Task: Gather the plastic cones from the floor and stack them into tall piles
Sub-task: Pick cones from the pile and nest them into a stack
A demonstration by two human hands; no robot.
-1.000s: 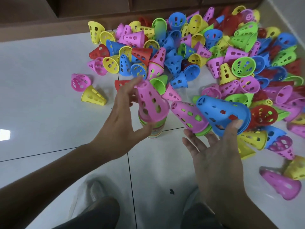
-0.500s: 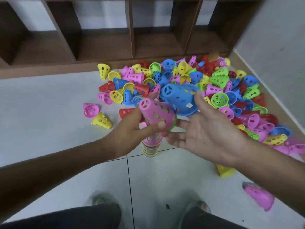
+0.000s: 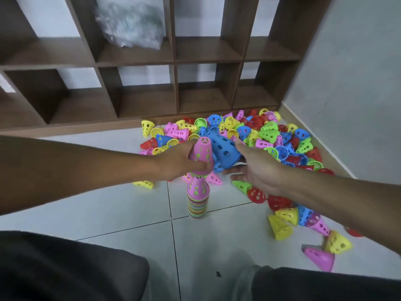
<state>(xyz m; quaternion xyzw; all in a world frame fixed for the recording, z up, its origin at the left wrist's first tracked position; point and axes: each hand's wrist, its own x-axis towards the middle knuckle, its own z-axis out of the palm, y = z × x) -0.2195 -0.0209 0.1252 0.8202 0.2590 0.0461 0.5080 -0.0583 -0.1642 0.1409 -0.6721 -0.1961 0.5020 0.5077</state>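
Note:
A tall pile of stacked cones [image 3: 198, 202] stands on the white floor, its top cone pink with a green one inside. Just above it my left hand [image 3: 180, 161] grips a pink cone [image 3: 202, 155], upright, with green showing through its holes. My right hand [image 3: 258, 170] holds a blue cone [image 3: 224, 148] beside the pink one, tip pointing up and left. Behind the hands lies a big heap of loose cones [image 3: 271, 135] in pink, yellow, blue, green and red.
A brown open shelf unit [image 3: 175, 83] stands against the wall behind the heap, with a clear plastic bag [image 3: 130, 25] in one compartment. A grey wall [image 3: 347, 83] closes the right side. Loose cones [image 3: 282, 227] lie at the right. My dark-trousered knees fill the bottom.
The camera tilted up, revealing the shelf. Both hands rose; my left hand brought the pink cone upright over the stack, and my right hand still carries the blue cone alongside.

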